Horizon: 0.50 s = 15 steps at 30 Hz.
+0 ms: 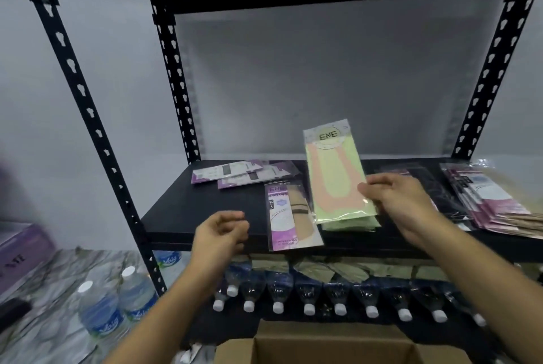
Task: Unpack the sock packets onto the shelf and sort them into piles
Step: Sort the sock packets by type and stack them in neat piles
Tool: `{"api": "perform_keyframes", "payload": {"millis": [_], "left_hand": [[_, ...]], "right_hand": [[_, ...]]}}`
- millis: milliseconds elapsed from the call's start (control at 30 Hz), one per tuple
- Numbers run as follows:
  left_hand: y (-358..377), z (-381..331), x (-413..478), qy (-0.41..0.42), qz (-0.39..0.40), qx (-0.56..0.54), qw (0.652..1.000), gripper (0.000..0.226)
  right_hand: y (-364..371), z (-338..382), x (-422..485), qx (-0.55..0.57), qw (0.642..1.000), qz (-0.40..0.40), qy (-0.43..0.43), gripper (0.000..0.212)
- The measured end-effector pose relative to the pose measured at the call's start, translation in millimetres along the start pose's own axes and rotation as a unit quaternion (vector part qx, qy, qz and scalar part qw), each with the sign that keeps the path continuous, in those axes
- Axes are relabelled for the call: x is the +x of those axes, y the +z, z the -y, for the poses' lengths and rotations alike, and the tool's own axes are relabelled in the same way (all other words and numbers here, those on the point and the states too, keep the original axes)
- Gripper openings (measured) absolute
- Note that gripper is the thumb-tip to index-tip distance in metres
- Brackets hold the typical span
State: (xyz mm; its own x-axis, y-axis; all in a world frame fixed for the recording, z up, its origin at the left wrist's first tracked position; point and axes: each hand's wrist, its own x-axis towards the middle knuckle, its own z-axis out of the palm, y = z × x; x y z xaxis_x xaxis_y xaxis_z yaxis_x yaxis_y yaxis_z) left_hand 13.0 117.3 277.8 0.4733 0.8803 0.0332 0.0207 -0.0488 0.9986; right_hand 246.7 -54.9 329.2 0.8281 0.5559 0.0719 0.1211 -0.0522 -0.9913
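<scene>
Holding a green packet [335, 169] tilted up over the green pile [349, 221], the right hand [402, 202] pinches its lower right edge w/ thumb and fingertips. Left hand [221, 234] hangs empty in front of the shelf [182, 216] lip, fingers loosely curled, touching nothing.

Risks, as I judge them:
- Packet is slick clear film, held only at one edge; it could slide out of the pinch or flop sideways, esp. since it's stood nearly upright.
- Green pile sits close to the front lip, already a bit fanned. Dropping the next one on skewed could push the glossy stack fwd and off the edge toward the bottles [308, 293] below.
- Purple packet [289, 216] lies just left of the green pile w/ its bottom end overhanging the lip; a brush from either hand could tip it off.
- Piles are near each other, so a sloppy drop could mix sorts.

Materials/shapes: packets are flat, long rectangles, shiny plastic sleeves over card inserts; green one shows a pale peach sock outline and round logo at top. Back-left pile [235, 174] is purple/white, face down, loosely spread. Right pile [493, 202] is pink/beige, thick, fanned. Shelf is matte black board on a perforated black metal frame. Box [332, 346] at bottom is brown cardboard, flaps open.
</scene>
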Motion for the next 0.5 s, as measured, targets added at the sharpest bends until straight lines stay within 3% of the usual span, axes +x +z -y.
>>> {"api": "perform_keyframes", "payload": {"millis": [267, 400, 500], "left_hand": [[-25, 25, 123, 0.074, -0.085, 0.212, 0.971, 0.011], [-17, 33, 148, 0.105, -0.088, 0.232, 0.963, 0.013], [-13, 41, 159, 0.116, -0.090, 0.252, 0.957, 0.013]], "right_hand": [[-13, -44, 77, -0.135, 0.989, -0.033, 0.058, 0.012], [-7, -50, 87, -0.212, 0.976, -0.048, 0.035, 0.008], [-4, -48, 86, -0.331, 0.942, -0.056, -0.005, 0.012]]}}
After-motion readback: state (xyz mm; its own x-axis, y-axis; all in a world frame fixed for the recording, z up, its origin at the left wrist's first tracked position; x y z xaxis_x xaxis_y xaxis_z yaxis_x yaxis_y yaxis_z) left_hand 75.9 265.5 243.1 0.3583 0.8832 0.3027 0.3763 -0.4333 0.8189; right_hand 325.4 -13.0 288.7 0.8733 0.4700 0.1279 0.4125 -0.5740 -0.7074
